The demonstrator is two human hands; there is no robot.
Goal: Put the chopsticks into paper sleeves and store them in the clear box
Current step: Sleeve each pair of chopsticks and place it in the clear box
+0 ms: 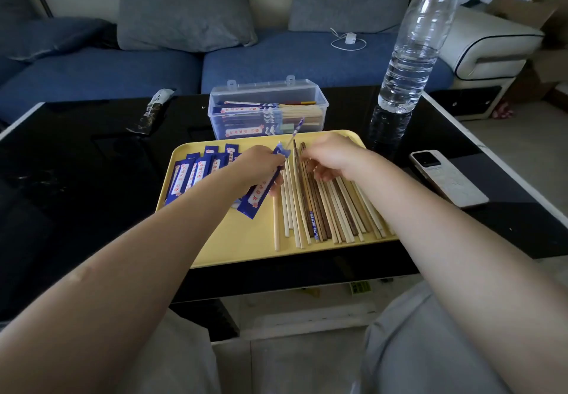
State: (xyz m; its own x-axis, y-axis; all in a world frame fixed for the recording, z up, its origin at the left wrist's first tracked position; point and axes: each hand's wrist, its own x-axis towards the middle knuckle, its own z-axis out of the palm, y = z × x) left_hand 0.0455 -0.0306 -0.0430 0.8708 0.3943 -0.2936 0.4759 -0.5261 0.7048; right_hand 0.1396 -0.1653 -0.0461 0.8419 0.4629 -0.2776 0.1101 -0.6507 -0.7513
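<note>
A yellow tray [246, 240] lies on the black table. Several loose chopsticks [325, 209], pale and dark wood, lie on its right half. Blue paper sleeves [196, 175] are fanned out on its left half. My left hand [258, 163] grips a blue paper sleeve [261, 194] with a blue-and-white patterned chopstick [296, 129] sticking out of its top. My right hand [332, 157] rests over the loose chopsticks with fingers curled down on them; whether it holds one is hidden. The clear box [267, 108] stands behind the tray, open, with several sleeved chopsticks inside.
A tall water bottle [412, 55] stands at the tray's right rear. A white phone [445, 178] lies to the right. A dark wrapped packet [153, 111] lies at the left rear. A blue sofa with grey cushions [184, 9] is behind the table.
</note>
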